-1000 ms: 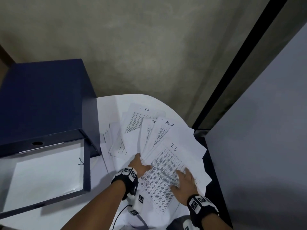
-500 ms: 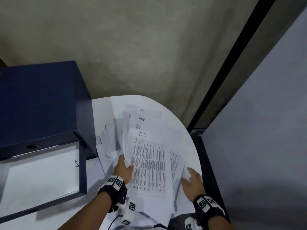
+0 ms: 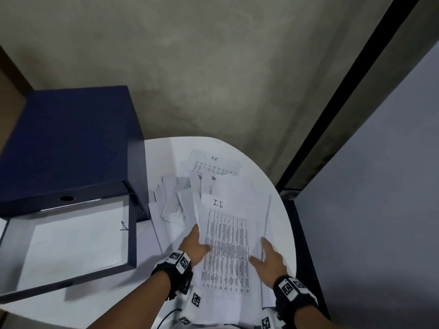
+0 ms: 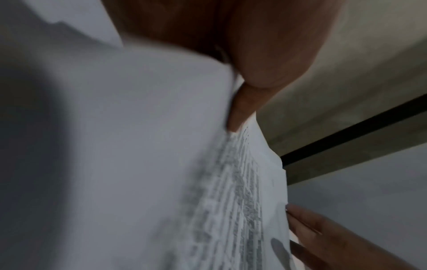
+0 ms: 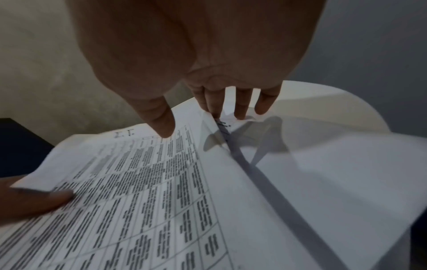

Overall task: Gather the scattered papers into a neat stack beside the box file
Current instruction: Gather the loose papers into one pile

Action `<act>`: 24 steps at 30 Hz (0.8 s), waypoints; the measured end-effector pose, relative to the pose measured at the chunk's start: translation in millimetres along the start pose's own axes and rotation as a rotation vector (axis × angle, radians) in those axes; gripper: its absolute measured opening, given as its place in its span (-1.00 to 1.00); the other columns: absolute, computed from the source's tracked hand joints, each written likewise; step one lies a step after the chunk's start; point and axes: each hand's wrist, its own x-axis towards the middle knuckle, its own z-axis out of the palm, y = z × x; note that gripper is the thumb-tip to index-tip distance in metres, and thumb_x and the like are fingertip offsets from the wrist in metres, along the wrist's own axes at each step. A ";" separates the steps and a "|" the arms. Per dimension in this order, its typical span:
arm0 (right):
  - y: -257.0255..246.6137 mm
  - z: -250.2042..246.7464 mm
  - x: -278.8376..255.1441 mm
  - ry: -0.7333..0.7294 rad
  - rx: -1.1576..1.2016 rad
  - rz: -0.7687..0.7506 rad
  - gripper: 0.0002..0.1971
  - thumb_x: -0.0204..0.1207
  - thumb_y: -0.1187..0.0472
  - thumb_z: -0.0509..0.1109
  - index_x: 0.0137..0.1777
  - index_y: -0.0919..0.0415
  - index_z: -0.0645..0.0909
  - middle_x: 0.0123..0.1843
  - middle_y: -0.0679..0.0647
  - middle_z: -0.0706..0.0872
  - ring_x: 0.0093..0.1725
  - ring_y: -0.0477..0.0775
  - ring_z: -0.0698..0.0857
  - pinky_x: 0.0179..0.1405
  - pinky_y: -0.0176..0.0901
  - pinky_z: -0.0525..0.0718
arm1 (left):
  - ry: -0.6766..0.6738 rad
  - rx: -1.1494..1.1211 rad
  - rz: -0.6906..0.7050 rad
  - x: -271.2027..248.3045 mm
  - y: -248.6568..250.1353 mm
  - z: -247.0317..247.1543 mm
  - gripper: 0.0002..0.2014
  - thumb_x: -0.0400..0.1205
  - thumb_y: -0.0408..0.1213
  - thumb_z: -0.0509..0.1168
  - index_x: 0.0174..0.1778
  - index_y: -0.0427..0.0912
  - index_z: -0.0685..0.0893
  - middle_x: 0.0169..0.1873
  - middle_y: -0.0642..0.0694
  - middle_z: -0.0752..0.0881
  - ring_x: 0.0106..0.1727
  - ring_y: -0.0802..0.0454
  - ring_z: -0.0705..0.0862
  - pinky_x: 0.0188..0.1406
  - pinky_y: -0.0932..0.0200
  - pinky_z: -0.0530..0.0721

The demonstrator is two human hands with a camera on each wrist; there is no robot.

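My left hand [image 3: 195,247] pinches the left edge of the I.T. sheet [image 3: 226,243], thumb on top. My right hand [image 3: 269,261] lies flat with fingers straight against the right edge, holding nothing. The sheet's long axis runs away from me, between both hands. Beyond, loose papers [image 3: 183,198] fan left toward the box file [image 3: 69,143], so my left hand is nearer them

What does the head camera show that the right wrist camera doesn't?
Only the head view shows the open blue box file, the sheet headed H.R. and the loose sheets beside the box.

Only the right wrist view shows the right hand's fingers touching a sheet's edge.

Both show the I.T. sheet, the left hand, the right hand and the white table.
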 end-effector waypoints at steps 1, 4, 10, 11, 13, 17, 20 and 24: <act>-0.8 -2.1 -1.3 0.002 0.030 -0.017 -0.21 0.55 -0.06 0.37 0.69 -0.05 0.04 0.69 0.10 0.25 0.66 0.14 0.26 0.62 0.07 0.26 | 0.015 0.019 0.040 -8.8 10.1 -1.0 -0.24 0.56 -0.26 0.39 0.64 -0.03 0.18 0.53 -0.01 0.45 0.52 -0.08 0.46 0.53 -0.04 0.42; -6.0 -9.9 -4.0 0.056 0.154 -0.047 -0.17 0.55 0.07 0.44 0.70 0.05 0.02 0.71 0.05 0.19 0.67 0.11 0.24 0.58 -0.04 0.24 | 0.054 -0.014 0.123 -22.3 24.7 -11.2 -0.46 0.60 -0.44 0.33 0.50 -0.08 0.42 0.32 -0.01 0.64 0.35 -0.03 0.60 0.39 0.08 0.51; -19.2 -36.3 -4.2 0.032 0.636 -0.074 0.02 0.28 -0.03 0.67 0.65 -0.06 0.12 0.62 -0.02 0.39 0.58 0.03 0.42 0.59 0.16 0.36 | -0.014 -0.178 0.236 -43.7 43.3 -44.0 -0.65 0.59 -0.44 0.37 0.15 0.12 0.63 0.10 0.14 0.77 0.22 0.10 0.69 0.38 -0.01 0.55; -25.2 -40.6 -5.7 0.003 0.674 -0.116 -0.13 0.30 0.02 0.67 0.57 0.03 0.30 0.51 -0.01 0.57 0.48 0.02 0.56 0.52 0.15 0.46 | -0.025 -0.196 0.244 -44.0 45.8 -48.5 -0.64 0.57 -0.45 0.38 0.12 0.12 0.65 0.06 0.15 0.79 0.20 0.13 0.71 0.36 0.00 0.57; -40.3 -48.2 -11.1 -0.026 0.598 -0.223 -0.63 0.48 0.22 0.53 0.27 0.02 0.62 0.21 -0.12 0.80 0.31 -0.02 0.71 0.37 -0.04 0.61 | -0.025 -0.173 0.256 -42.5 49.5 -54.4 -0.66 0.54 -0.45 0.42 0.12 0.05 0.67 0.03 0.13 0.81 0.15 0.16 0.73 0.34 0.00 0.61; -67.3 -59.3 -19.3 0.060 0.519 -0.298 -0.79 0.60 0.32 0.37 0.03 -0.05 0.70 -0.03 -0.29 0.82 0.13 -0.23 0.76 0.28 -0.15 0.65 | 0.083 -0.143 0.279 -40.1 61.6 -58.5 -0.58 0.52 -0.40 0.45 0.28 -0.08 0.58 0.11 0.05 0.76 0.16 0.07 0.71 0.31 -0.01 0.61; -87.2 -67.5 -24.7 0.135 0.553 -0.357 -0.72 0.60 0.42 0.34 -0.32 0.12 0.60 -0.50 -0.23 0.75 -0.39 -0.30 0.75 -0.26 -0.45 0.61 | 0.171 -0.200 0.377 -39.4 73.2 -59.1 -0.54 0.52 -0.42 0.45 0.33 -0.10 0.56 0.14 0.04 0.75 0.20 0.06 0.70 0.37 -0.08 0.59; -92.5 -73.4 -23.2 0.207 0.617 -0.391 -0.77 0.55 0.41 0.41 -0.34 0.42 0.57 -0.52 0.01 0.70 -0.53 -0.12 0.67 -0.34 -0.16 0.61 | 0.240 -0.211 0.416 -38.1 78.8 -58.6 -0.40 0.50 -0.35 0.48 0.46 -0.17 0.44 0.29 -0.02 0.68 0.35 -0.02 0.62 0.47 -0.14 0.50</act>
